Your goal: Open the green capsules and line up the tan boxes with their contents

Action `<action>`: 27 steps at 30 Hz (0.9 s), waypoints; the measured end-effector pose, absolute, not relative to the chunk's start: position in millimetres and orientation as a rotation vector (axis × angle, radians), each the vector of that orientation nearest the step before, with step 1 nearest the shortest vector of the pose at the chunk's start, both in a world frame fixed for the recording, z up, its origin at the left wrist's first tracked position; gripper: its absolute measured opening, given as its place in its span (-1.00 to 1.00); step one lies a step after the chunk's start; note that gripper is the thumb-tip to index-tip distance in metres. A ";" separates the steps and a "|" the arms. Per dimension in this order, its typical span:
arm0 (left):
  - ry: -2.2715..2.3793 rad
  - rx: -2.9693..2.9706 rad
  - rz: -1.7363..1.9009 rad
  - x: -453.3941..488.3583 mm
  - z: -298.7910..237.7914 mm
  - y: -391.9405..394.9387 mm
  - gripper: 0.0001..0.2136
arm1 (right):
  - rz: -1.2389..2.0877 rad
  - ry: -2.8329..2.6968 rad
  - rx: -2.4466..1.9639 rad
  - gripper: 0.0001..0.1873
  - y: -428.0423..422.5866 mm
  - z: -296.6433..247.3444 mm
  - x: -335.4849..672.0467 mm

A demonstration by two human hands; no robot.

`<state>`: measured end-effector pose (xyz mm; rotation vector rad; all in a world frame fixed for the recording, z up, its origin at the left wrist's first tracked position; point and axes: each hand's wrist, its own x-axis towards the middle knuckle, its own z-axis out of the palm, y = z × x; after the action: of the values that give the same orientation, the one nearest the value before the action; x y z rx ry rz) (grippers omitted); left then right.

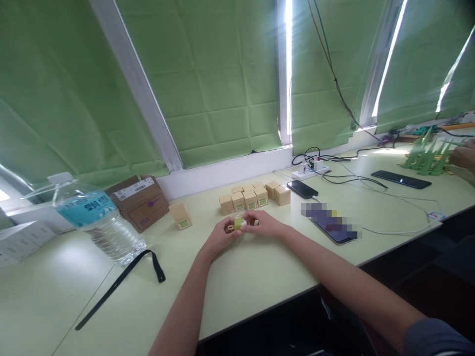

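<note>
My left hand (221,232) and my right hand (262,223) meet above the pale green table (241,277), both pinched on a small green and white object (239,224) between them. It seems to be in a clear wrapper; I cannot make out what it is. Just behind my hands stands a cluster of several small tan boxes (250,196) with green labels. One more tan box (180,216) stands apart to the left.
A large water bottle (97,215) lies at left, with a black strap (122,280) in front and a cardboard box (139,201) behind. Phones (302,189) (401,179) (334,227), a power strip (310,171) and cables lie at right. Another person's hand (463,155) touches green plastic pieces (426,157) at far right.
</note>
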<state>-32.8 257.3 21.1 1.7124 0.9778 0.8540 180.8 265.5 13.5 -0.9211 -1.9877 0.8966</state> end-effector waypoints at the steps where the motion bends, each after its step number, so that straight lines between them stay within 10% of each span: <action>1: 0.976 1.708 0.850 -33.4 20.5 257.7 -0.49 | 0.905 -1.985 -0.929 -0.57 265.6 13.3 180.6; 27: 0.944 1.732 0.881 -34.2 22.7 254.2 -0.48 | 0.930 -1.992 -0.880 -0.69 268.8 11.5 179.1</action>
<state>-34.2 254.2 22.7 1.7323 0.9445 0.8812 179.1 268.8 11.5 -0.8799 -1.9916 0.9305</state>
